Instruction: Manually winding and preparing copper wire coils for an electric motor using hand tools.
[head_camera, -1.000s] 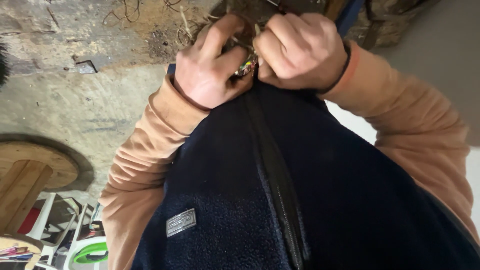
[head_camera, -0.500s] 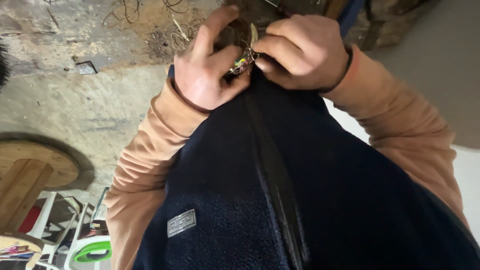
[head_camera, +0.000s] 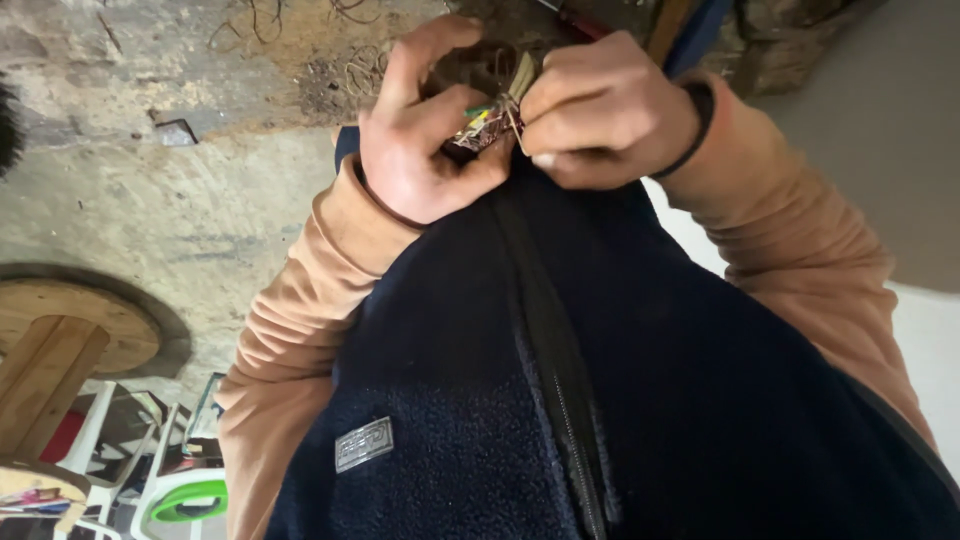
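Two hands meet right above the collar of the dark navy fleece vest (head_camera: 620, 380), and that zip line running up its middle is the landmark to steer by. Nearest the camera, low on the vest and left of the zip, sits a small grey patch (head_camera: 363, 444). Up at the top of the zip, the left hand (head_camera: 425, 150) cups a small bundle of coloured wires (head_camera: 485, 125), thumb and curled fingers closed round it from the left. Just right of the zip's top, the right hand (head_camera: 600, 110) pinches the bundle's strands between thumb and forefinger, knuckles tight. My read: keep the left grip steady, let only the right fingertips work, and hold the strands clear of the fleece. Beyond the hands, a rough stone wall (head_camera: 150, 150) with loose wire scraps; far left of the zip, a wooden cable spool (head_camera: 60, 340) and a white stool with a green seat (head_camera: 180, 495).
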